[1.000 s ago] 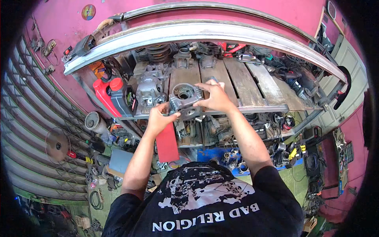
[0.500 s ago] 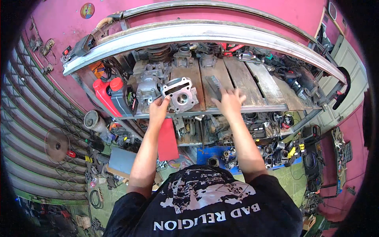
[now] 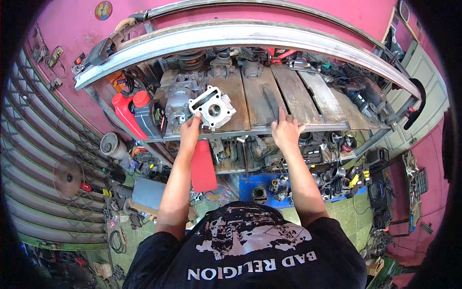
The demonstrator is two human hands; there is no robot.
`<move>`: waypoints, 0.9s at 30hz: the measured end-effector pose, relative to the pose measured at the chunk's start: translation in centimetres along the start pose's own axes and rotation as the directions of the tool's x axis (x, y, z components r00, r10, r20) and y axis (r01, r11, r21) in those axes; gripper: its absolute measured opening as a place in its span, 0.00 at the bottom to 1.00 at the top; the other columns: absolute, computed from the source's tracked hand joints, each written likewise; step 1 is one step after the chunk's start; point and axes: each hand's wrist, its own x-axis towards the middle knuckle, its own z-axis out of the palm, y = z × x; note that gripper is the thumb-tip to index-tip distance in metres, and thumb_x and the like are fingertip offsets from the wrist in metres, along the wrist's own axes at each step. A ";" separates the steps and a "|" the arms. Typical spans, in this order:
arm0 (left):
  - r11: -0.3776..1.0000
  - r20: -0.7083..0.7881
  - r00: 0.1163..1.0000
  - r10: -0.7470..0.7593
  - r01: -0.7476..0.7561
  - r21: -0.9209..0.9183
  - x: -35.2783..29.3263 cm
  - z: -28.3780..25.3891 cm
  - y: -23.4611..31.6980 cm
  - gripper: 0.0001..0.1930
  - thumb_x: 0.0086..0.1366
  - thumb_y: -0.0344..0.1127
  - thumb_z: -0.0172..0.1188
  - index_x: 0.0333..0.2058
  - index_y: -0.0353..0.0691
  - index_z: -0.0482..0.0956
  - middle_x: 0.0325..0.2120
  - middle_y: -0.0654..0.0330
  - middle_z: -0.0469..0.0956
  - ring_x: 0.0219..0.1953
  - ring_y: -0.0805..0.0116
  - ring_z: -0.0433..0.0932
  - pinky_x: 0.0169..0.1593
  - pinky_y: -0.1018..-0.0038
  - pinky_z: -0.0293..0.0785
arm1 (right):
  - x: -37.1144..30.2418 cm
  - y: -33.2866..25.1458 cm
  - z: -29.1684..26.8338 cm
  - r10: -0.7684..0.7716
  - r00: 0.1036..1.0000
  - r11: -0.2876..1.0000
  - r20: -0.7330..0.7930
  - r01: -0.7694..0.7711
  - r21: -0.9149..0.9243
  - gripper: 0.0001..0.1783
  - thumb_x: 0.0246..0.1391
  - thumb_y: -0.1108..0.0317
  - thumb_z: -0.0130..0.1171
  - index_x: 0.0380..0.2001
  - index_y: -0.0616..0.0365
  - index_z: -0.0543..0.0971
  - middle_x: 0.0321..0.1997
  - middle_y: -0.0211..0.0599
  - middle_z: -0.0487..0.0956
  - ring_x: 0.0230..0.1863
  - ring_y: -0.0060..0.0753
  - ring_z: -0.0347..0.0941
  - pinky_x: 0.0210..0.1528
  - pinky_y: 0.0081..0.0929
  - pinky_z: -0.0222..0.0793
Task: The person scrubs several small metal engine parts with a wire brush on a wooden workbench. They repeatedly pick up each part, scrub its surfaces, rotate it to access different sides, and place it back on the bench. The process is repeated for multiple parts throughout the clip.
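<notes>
A pale metal cylinder head [image 3: 224, 109], with a round hollow and a long slot in its flat face, is tilted up at the near left of the wooden bench. My left hand [image 3: 190, 127] grips its near left corner, thumb on the face and the other fingers hidden beneath. To the right, my right hand [image 3: 287, 131] is closed around the near end of a dark, narrow, slightly curved brush [image 3: 271, 98]. The brush points away from me over the planks. Its bristles are not clear at this size.
Grey engine castings [image 3: 179, 103] crowd the bench left of the cylinder head. Red and black bottles [image 3: 149, 115] stand at the left edge. A metal rail [image 3: 250, 36] crosses above the bench's far side. Power tools [image 3: 363, 101] lie at the right, and more parts fill the shelf below.
My right hand has moved right and nearer, and its spread fingers have closed on the brush, which has turned to show a narrower side. The cylinder head has shifted slightly left and tilted.
</notes>
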 end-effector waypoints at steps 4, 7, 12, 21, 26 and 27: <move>0.991 0.074 0.995 0.063 -0.053 -0.125 -1.2 0.7 0.7 0.24 0.75 0.52 0.62 0.45 0.30 0.86 0.37 0.61 0.85 0.41 0.75 0.77 0.49 0.75 0.71 | -0.8 0.5 0.5 -0.053 0.995 0.998 -0.083 0.055 0.016 0.33 0.65 0.55 0.59 0.71 0.48 0.70 0.52 0.43 0.84 0.56 0.47 0.75 0.60 0.64 0.56; 0.988 0.085 0.993 0.083 -0.071 -0.138 -0.4 -0.1 -0.7 0.20 0.75 0.49 0.62 0.37 0.34 0.83 0.30 0.68 0.79 0.35 0.79 0.70 0.41 0.77 0.66 | -2.4 -1.5 -2.0 -0.156 0.980 0.975 -0.120 0.173 0.139 0.33 0.65 0.57 0.60 0.72 0.47 0.69 0.48 0.38 0.84 0.51 0.45 0.75 0.56 0.60 0.56; 0.976 0.085 0.992 0.096 -0.077 -0.202 -0.2 1.0 -0.9 0.21 0.75 0.49 0.63 0.28 0.39 0.76 0.24 0.74 0.67 0.30 0.81 0.60 0.34 0.76 0.57 | -7.1 -5.4 -1.7 -0.434 0.843 0.876 -0.318 0.477 0.068 0.39 0.59 0.59 0.66 0.74 0.42 0.68 0.38 0.33 0.75 0.45 0.41 0.69 0.52 0.53 0.55; 0.983 0.089 0.989 0.114 -0.100 -0.154 0.2 0.8 -1.6 0.23 0.75 0.50 0.63 0.28 0.36 0.78 0.24 0.72 0.70 0.31 0.81 0.62 0.35 0.76 0.60 | -4.0 -8.9 1.2 -0.429 0.776 0.812 -0.463 0.556 0.179 0.41 0.56 0.60 0.69 0.73 0.41 0.68 0.38 0.33 0.72 0.44 0.41 0.68 0.48 0.48 0.54; 0.993 0.146 0.987 0.059 -0.044 -0.105 1.2 -0.5 -3.6 0.22 0.76 0.50 0.61 0.48 0.31 0.84 0.40 0.66 0.82 0.42 0.78 0.74 0.50 0.76 0.69 | -10.2 -6.8 4.2 -0.469 0.784 0.782 -0.406 0.582 0.222 0.44 0.52 0.59 0.71 0.73 0.44 0.68 0.38 0.32 0.73 0.44 0.40 0.69 0.48 0.48 0.55; 0.995 0.170 0.985 0.037 -0.021 -0.095 1.3 -0.8 -3.7 0.24 0.76 0.50 0.60 0.52 0.31 0.84 0.44 0.65 0.85 0.45 0.77 0.77 0.53 0.76 0.70 | -11.3 -6.2 4.3 -0.467 0.797 0.785 -0.384 0.573 0.236 0.44 0.52 0.60 0.71 0.73 0.44 0.68 0.38 0.32 0.74 0.44 0.40 0.69 0.48 0.49 0.55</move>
